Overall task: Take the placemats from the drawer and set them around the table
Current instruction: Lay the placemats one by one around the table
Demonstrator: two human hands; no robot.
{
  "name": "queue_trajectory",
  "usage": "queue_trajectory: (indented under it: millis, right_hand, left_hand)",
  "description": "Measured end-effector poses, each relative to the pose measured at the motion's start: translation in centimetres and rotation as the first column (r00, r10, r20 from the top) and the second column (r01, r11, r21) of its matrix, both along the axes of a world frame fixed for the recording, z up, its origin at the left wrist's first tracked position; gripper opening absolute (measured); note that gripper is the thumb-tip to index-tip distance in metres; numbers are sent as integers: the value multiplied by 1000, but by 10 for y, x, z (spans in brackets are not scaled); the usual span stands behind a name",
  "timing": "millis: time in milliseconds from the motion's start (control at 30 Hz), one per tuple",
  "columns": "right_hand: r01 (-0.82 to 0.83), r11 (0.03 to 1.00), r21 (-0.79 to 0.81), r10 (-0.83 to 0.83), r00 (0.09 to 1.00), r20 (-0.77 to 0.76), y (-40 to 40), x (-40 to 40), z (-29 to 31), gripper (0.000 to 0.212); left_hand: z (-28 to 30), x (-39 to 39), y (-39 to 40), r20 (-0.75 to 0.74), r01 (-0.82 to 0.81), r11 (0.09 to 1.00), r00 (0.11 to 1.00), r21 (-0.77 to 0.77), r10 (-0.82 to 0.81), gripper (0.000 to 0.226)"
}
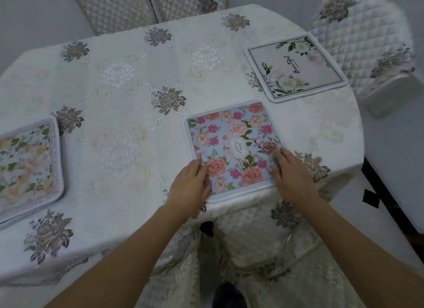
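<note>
Both forearms reach in from the bottom edge, and the hands lie flat with straight fingers on the near corners of the blue floral placemat [234,144]: the left hand [191,183] on its near-left corner, the right hand [290,178] on its near-right corner, pressing and not gripping.

Largest first: the tabletop [137,82], under an embroidered cream cloth, carries three mats well apart. The pale floral placemat [29,167] sits at the left edge, the blue one at the near edge in front of a quilted chair [263,234], and the white "Beautiful" placemat [296,67] lies far right, before another quilted chair [367,43].

The step in hand looks like squaring the blue mat. To do it well, I would keep the palms light and slide both together, so the cloth does not ruck, and line the mat's near border with the tabletop's edge and the chair.

Hidden: the drawer is out of view, the left mat is cut by the frame, and its border lettering is too blurred to read. Whether the far side needs a mat cannot be told.
</note>
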State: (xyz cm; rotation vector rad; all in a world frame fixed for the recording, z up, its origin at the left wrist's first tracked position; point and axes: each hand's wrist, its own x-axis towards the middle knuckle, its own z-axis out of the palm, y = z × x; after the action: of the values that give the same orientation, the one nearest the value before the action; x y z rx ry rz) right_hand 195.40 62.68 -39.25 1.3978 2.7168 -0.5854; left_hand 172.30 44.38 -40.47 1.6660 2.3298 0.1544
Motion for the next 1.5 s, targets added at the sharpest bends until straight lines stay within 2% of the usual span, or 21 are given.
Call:
queue_trajectory:
  millis: [200,300,400,467,667,800,1233,1333,1500]
  right_hand:
    - [123,992,-16,-124,990,-60,-37,23,4,51]
    - [129,991,-28,-130,991,-45,-43,30,1,50]
    - [127,991,-38,-128,990,-51,-44,30,0,49]
    - [92,995,-33,-94,993,-75,-51,24,3,46]
    - [-144,990,6,144,980,-138,-100,-1,2,47]
    - [-203,979,2,202,975,-89,-119,-5,-9,48]
    - [-56,998,38,56,998,14,-67,40,-7,51]
    - [13,998,56,-14,1000,21,-51,51,-5,50]
    - [39,998,44,-41,998,38,-52,46,-4,52]
  left_hand:
    - [-1,24,-33,-28,15,995,1000,95,-13,46]
    - [-2,31,-44,-46,31,997,999,76,-28,50]
    - [3,37,-46,-82,44,995,996,95,-36,40]
    - [9,44,-44,-99,55,994,994,99,-45,38]
    - [14,85,-31,-77,160,986,985,54,-156,62]
    - [10,98,-28,-77,132,991,988,17,-131,61]
    - [7,73,-60,-168,72,997,984,40,-65,66]
    - [6,73,-61,-146,61,996,988,61,-51,60]
    - [13,81,-55,-85,-15,997,996,82,22,45]
